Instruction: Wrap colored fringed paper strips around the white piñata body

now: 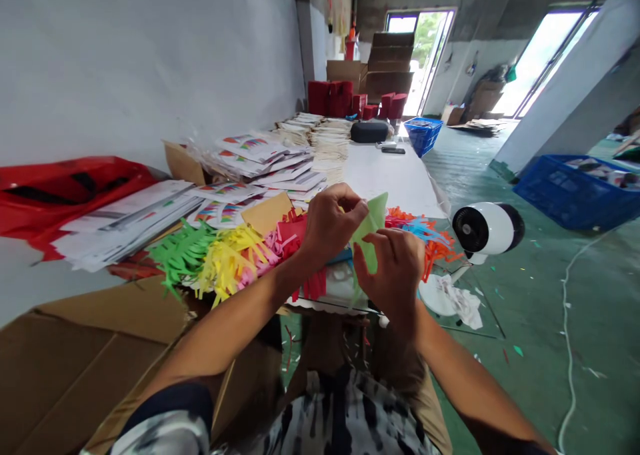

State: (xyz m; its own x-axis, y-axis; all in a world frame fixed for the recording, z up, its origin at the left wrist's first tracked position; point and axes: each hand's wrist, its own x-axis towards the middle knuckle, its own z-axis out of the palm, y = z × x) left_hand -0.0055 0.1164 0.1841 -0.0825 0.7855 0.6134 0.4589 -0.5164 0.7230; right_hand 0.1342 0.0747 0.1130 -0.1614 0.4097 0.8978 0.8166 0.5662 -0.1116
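A light green sheet of thin paper (379, 210) stands tilted above the near end of the table. My left hand (330, 222) pinches its upper left edge between thumb and fingers. Lower down, my right hand (395, 265) has its fingers curled against the sheet's right side, thumb in front; part of the sheet is hidden behind it. Below and left of my hands lie fringed paper strips in green (187, 252), yellow (233, 258) and pink (273, 245). Right of my hands are orange fringes (440, 248) with a blue fringe (420, 228) among them.
Printed white packets (270, 165) are piled along the wall, with a red bag (70, 188) beside them. A black case (369, 132) and a phone (393, 150) lie on the white tabletop (385, 182). Right stands a fan (487, 228); an open cardboard box (80, 362) is near-left.
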